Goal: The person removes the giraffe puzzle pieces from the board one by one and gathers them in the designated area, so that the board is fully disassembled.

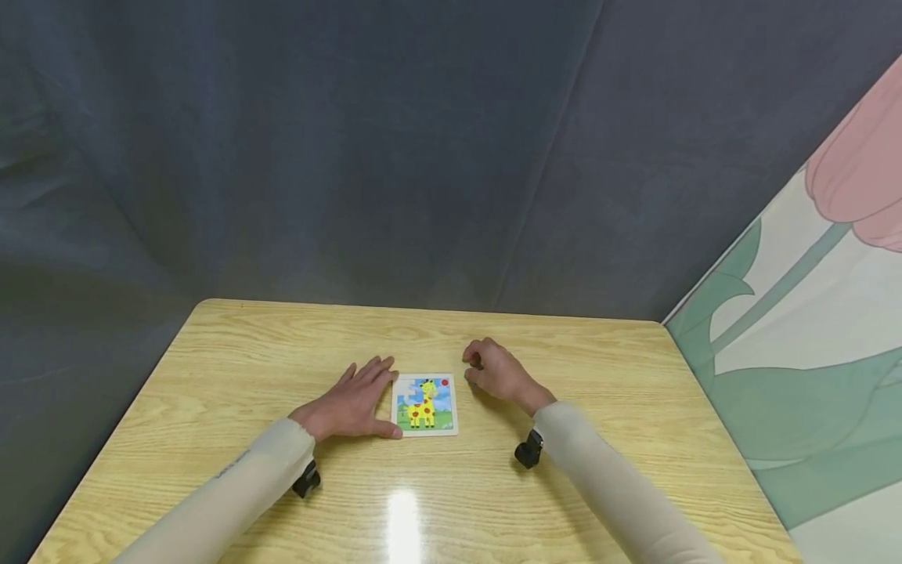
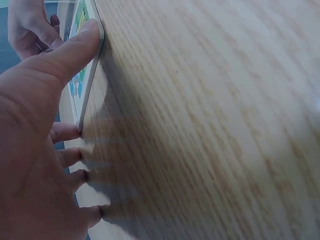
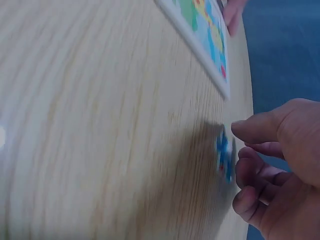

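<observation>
A square giraffe puzzle [image 1: 442, 407] with a white frame lies flat on the table; a pale bare patch shows at its upper left. My left hand [image 1: 355, 402] spreads along its left side, thumb and forefinger touching the frame's corners. In the left wrist view, the thumb [image 2: 82, 45] rests on the frame's near corner and the other fingertips are on the wood. Right of the puzzle, my right hand [image 1: 496, 372] bends its fingers above small blue puzzle pieces [image 3: 224, 154], blurred in the right wrist view. Thumb and fingers stand apart there, right beside the pieces.
The light wooden table [image 1: 282, 345] ends at a dark grey curtain [image 1: 395, 157] behind. A tulip-patterned cloth [image 1: 810, 376] borders the right side. Black wrist cameras [image 1: 528, 450] hang below both sleeves. A bright reflection lies on the near tabletop.
</observation>
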`<state>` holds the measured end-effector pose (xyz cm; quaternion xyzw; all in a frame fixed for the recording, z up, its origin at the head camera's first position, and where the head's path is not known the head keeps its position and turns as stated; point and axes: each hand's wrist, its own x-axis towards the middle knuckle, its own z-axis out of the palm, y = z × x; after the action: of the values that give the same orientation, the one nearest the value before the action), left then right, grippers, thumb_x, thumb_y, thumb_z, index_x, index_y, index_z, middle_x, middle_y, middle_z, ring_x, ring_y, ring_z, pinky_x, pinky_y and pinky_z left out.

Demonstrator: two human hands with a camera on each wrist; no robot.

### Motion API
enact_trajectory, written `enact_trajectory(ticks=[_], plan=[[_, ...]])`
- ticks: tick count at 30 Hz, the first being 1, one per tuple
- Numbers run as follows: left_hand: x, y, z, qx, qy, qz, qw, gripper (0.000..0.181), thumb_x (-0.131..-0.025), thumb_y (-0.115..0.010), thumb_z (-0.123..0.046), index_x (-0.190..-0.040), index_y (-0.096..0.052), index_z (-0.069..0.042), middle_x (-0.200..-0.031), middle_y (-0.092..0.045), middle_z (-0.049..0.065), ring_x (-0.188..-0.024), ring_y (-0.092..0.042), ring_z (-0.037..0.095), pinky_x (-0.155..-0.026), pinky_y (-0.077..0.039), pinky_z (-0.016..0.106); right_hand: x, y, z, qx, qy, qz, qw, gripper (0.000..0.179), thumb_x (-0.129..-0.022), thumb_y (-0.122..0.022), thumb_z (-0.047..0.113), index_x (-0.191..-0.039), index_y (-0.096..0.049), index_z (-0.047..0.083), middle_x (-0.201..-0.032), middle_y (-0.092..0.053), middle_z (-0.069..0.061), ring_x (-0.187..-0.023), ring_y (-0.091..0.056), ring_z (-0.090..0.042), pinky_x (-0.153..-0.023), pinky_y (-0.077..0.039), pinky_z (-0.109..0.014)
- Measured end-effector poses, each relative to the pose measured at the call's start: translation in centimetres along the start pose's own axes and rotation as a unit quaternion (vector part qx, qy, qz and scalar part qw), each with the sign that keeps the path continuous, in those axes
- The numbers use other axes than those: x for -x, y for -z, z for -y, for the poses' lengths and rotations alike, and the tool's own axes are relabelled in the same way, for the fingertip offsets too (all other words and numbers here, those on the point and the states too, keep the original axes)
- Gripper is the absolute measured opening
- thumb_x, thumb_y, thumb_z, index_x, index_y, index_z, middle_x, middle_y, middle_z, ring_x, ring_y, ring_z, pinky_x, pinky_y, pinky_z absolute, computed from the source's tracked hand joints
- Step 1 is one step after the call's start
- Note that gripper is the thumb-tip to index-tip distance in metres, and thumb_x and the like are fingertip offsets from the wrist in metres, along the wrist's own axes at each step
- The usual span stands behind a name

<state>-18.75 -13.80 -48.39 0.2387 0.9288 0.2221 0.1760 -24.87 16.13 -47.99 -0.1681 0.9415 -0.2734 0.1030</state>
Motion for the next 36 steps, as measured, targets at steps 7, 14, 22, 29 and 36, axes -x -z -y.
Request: enact_trajectory(ticks=[7,14,22,29,36], plan=[[0.0,0.0,-0.1,-0.001,0.000,-0.002,1.0000,0.105,-0.089,-0.081,-0.059,-0.164,-0.036,-0.001,-0.180,-0.016,0.019,-0.168,-0.012,0.043,-0.133,-0.011,0.069,0.5,-1.4,2.9,0.035,0.065,0.040,0.9964,0.017,-0.100,-0.073,0.009,-0.117,-0.073,0.007,-0.106,-0.062,-0.006,-0.088,-0.054,-0.016,-0.081,-0.050,-0.033],[0.1,0.2,-0.2,0.001,0.002,0.000,1.0000,0.104,-0.090,-0.080,-0.059,-0.164,-0.035,-0.001,-0.179,-0.015,0.020,-0.167,-0.013,0.044,-0.132,-0.012,0.071,0.9,-2.3,4.5,0.088,0.095,0.060,0.9898,0.027,-0.102,-0.073,0.019,-0.127,-0.072,0.008,-0.111,-0.060,-0.005,-0.086,-0.052,-0.015,-0.076,-0.049,-0.032],[0.2,0.1,-0.1,0.003,0.001,-0.001,1.0000,0.104,-0.090,-0.080,-0.059,-0.164,-0.036,0.000,-0.180,-0.015,0.019,-0.167,-0.013,0.044,-0.132,-0.011,0.071,1.3,-2.7,4.9,0.129,0.111,0.060,0.9836,0.030,-0.105,-0.070,0.021,-0.132,-0.071,0.008,-0.121,-0.062,-0.008,-0.085,-0.057,-0.013,-0.079,-0.055,-0.032],[0.1,0.0,0.0,0.002,0.002,0.000,1.0000,0.104,-0.091,-0.079,-0.060,-0.164,-0.035,0.000,-0.180,-0.014,0.019,-0.168,-0.011,0.043,-0.133,-0.010,0.070,1.3,-2.9,5.9,0.165,0.122,0.060,0.9770,0.031,-0.103,-0.072,0.022,-0.130,-0.074,0.007,-0.119,-0.063,-0.009,-0.078,-0.055,-0.011,-0.069,-0.052,-0.027],[0.0,0.0,0.0,-0.002,0.005,0.003,1.0000,0.105,-0.091,-0.078,-0.061,-0.165,-0.035,-0.001,-0.180,-0.013,0.018,-0.168,-0.010,0.042,-0.133,-0.010,0.069,1.3,-2.6,6.8,0.197,0.111,0.082,0.9707,0.036,-0.102,-0.074,0.027,-0.132,-0.073,0.009,-0.124,-0.063,-0.008,-0.083,-0.060,-0.013,-0.073,-0.056,-0.030]])
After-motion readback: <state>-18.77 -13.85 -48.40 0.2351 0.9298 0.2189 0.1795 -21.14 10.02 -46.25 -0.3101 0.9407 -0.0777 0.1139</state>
